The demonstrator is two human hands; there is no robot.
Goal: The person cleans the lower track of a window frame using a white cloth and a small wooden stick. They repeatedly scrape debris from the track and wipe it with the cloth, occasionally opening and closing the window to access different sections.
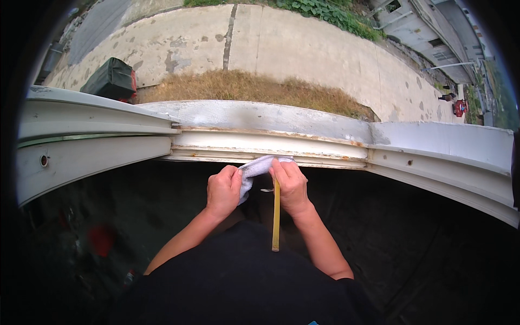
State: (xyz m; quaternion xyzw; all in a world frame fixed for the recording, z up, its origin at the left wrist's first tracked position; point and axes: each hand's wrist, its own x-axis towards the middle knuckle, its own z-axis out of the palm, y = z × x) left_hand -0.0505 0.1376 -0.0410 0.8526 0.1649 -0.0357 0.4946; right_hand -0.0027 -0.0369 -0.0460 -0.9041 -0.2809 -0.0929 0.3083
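Observation:
A white cloth point(260, 165) is stretched between my two hands at the inner edge of a white window frame point(268, 140). My left hand point(223, 187) pinches its left end, where part of the cloth hangs down. My right hand point(290, 185) grips the other end, and in the same fist is a narrow yellow strip-like tool point(276, 219) pointing back towards my body. Fingers and cloth hide the tool's far end. A small pale piece point(267, 190) shows beside the right fingers; what it is I cannot tell. Rusty, dirty marks run along the frame's tracks.
Sliding-window sash point(97, 150) stands at left, and the frame continues at right point(443, 162). Outside lie a cracked ledge point(260, 113), dry grass point(243, 87), a concrete road point(308, 48) and a dark covered object point(109, 79). Indoors, a blurred red thing point(100, 239) sits low left.

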